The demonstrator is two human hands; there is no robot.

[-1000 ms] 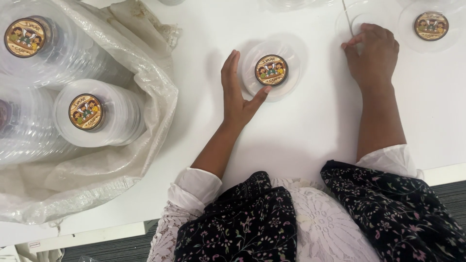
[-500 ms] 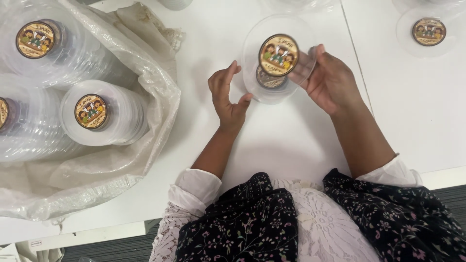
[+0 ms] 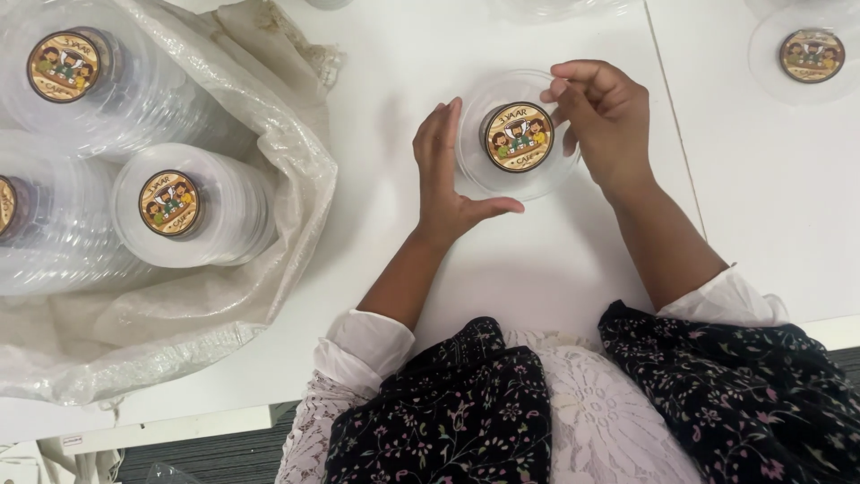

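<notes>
A clear round plastic lid (image 3: 502,184) with a brown round picture sticker (image 3: 518,136) lies on the white table (image 3: 537,269), seated on another like it. My left hand (image 3: 443,175) cups its left and lower rim, thumb spread under it. My right hand (image 3: 605,112) pinches its upper right rim with bent fingers.
A big crinkled plastic bag (image 3: 269,287) at the left holds several tall stacks of the same stickered lids (image 3: 193,211). One more stickered lid (image 3: 811,56) lies at the far right of the table. A seam (image 3: 674,134) runs between two tabletops. The table's near edge meets my lap.
My right hand came from the far right carrying a second lid and set it down onto the lid beside my left hand. My left hand stayed against that lid.
</notes>
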